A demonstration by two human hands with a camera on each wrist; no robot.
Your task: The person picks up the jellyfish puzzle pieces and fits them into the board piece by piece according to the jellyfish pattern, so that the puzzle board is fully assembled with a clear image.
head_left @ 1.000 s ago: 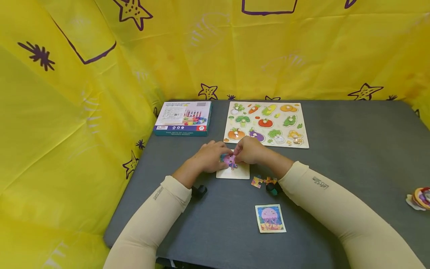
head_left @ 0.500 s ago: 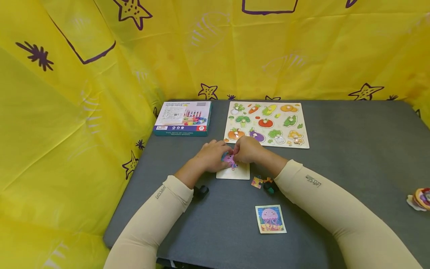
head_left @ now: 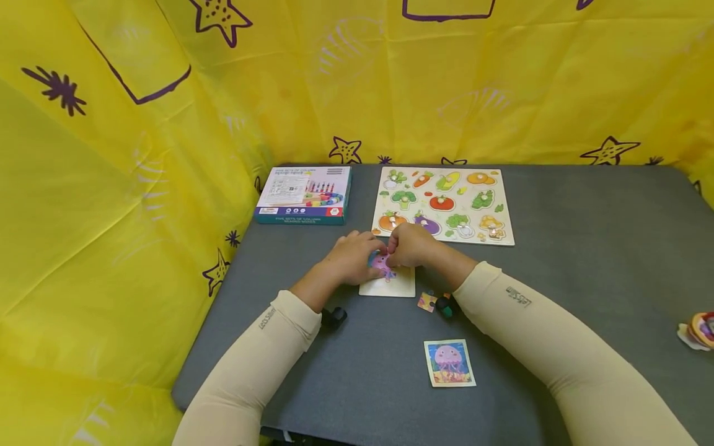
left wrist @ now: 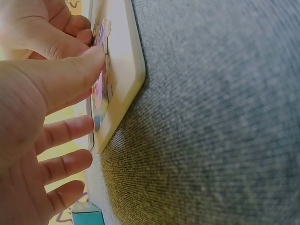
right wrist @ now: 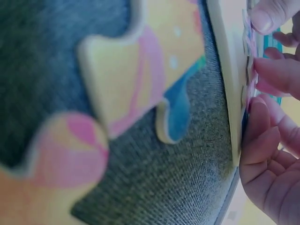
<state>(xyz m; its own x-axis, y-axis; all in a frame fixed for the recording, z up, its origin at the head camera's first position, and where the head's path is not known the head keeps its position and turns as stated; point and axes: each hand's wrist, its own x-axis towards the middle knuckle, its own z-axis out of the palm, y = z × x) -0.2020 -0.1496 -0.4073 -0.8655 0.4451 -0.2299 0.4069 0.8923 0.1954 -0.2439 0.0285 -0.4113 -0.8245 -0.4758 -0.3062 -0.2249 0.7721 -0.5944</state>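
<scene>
A pale square board (head_left: 398, 288) lies under both hands, with joined jigsaw pieces (head_left: 381, 260) showing part of a pink jellyfish on top. My left hand (head_left: 348, 257) holds these pieces by their edges between thumb and index finger. In the left wrist view its thumb (left wrist: 93, 61) presses at the near edge, while the other fingers spread loosely. From the other side my right hand (head_left: 413, 244) pinches a jigsaw piece at the picture's right part, its remaining fingers curled in. Fingers hide most of that piece. Loose orange-yellow pieces (right wrist: 136, 75) lie beneath the right wrist.
A jellyfish picture card (head_left: 448, 363) lies nearer the table's front edge. Behind the hands is a vegetable knob-puzzle board (head_left: 443, 204), with a teal-edged box (head_left: 304, 195) to its left. A colourful stacked item (head_left: 700, 330) sits far right. Yellow cloth (head_left: 357, 87) walls the back and left.
My right forearm has shifted slightly left, covering more of the loose pieces. The right fingers stay at the jellyfish picture, and the left hand has barely moved.
</scene>
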